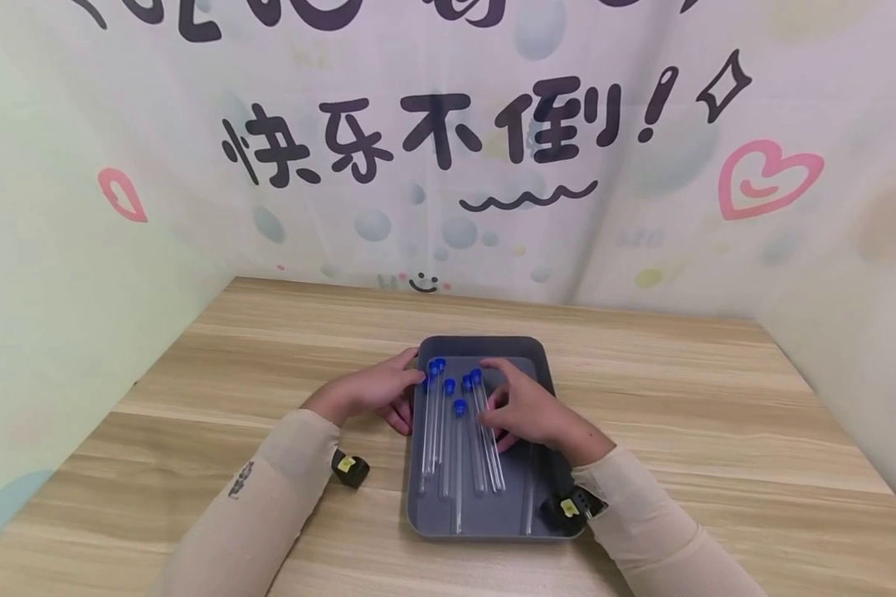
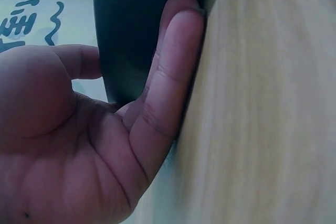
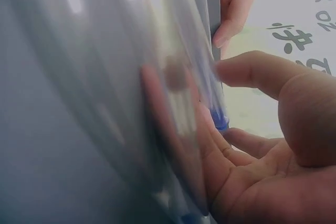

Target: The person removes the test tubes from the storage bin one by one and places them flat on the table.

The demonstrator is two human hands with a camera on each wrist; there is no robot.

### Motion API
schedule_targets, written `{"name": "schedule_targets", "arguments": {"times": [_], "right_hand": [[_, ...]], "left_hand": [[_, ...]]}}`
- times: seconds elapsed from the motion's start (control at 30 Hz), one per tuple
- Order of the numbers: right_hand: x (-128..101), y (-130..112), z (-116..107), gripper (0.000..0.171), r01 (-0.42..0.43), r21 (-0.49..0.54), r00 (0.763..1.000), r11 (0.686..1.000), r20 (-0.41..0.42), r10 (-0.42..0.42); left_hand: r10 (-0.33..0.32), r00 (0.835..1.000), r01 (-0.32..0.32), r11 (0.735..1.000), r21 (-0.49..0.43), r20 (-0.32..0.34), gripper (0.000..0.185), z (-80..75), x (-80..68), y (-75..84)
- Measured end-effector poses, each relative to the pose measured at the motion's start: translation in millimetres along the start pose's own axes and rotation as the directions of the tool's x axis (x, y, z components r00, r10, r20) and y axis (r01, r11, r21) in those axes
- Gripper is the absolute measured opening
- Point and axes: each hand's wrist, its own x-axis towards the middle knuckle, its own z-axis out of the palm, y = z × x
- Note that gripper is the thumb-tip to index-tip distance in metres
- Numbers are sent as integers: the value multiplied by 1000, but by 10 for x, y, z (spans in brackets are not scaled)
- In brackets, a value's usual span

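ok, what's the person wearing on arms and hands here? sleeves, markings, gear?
Both hands are bare, without gloves or rings visible. The left hand and right hand come out of long, close-fitting beige sleeves; the left sleeve bears a small dark printed marking. At each wrist sits a small black camera unit with a yellow tag, strapped on.

Grey tray (image 1: 538,352) near the front edge of a wooden table (image 1: 687,398), holding clear test tubes (image 1: 459,439) with blue caps, laid lengthwise, caps toward the far rim. Left hand (image 1: 373,394) rests against the tray's left rim. Right hand (image 1: 526,410) lies over the tubes on the tray's right half, fingers touching them. Printed backdrop (image 1: 448,141) behind.
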Motion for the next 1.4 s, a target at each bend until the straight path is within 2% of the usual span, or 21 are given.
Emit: {"name": "schedule_targets", "arguments": {"times": [0.3,0.57,0.9,1.23,1.4], "right_hand": [[-10,-60,7,85,-3,65,1000,998,-5,4],[-56,-156,-52,83,26,76,1000,997,-19,-24],[-81,-225,-105,83,32,111,999,993,-30,-29],[-169,-334,-227,81,80,70,995,994,-59,-76],[-274,-391,-314,80,122,96,991,988,-59,-117]], "left_hand": [[0,1000,0,1000,-12,10,55,-24,0,-4],[-31,999,32,998,-45,14,62,-37,-12,21],[-11,999,13,999,-39,32,57,-59,-15,-19],[-6,999,8,999,-53,33,53,-61,-18,-20],[-6,999,9,998,-61,40,52,-39,-4,-30]]}}
